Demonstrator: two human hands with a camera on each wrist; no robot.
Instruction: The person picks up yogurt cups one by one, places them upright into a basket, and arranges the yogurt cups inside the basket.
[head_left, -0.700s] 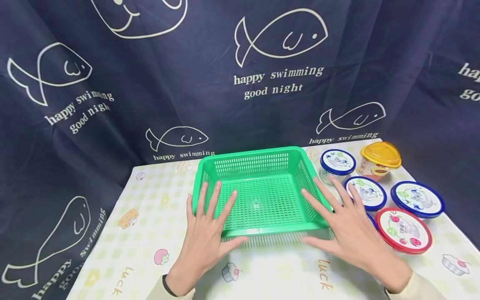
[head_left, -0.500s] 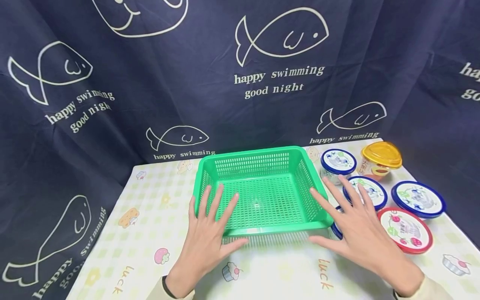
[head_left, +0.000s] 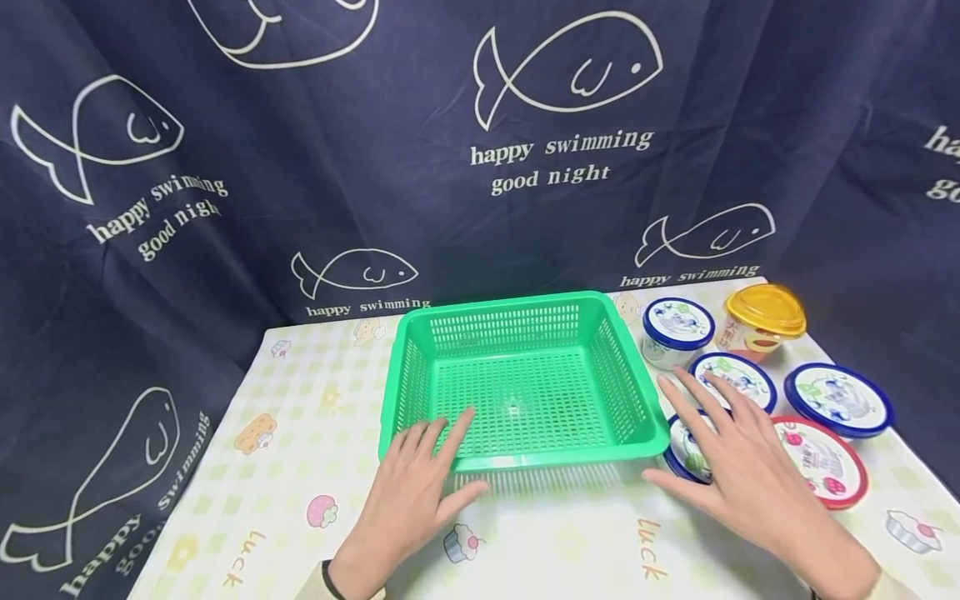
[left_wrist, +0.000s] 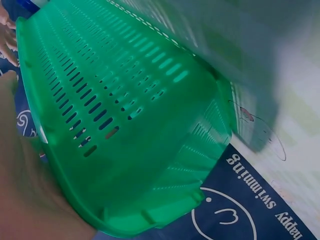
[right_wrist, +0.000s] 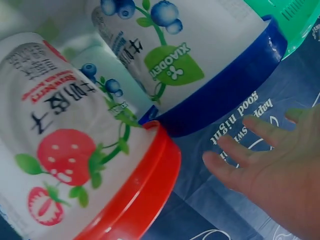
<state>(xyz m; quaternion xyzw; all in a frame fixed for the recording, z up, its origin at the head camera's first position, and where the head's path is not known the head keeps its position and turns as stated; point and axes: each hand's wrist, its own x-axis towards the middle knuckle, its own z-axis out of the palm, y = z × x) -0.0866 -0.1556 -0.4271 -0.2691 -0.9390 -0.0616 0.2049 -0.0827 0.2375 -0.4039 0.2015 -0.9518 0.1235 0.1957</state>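
A rectangular green plastic basket [head_left: 517, 387] with slotted walls sits mid-frame, the relaxed left hand [head_left: 411, 496] at its lower-left rim and the spread-fingered right hand [head_left: 757, 479] near a round blue-lidded blueberry tub [head_left: 684, 446], on a checked tablecloth [head_left: 292, 396] before a creased navy fish-print curtain [head_left: 382, 175].
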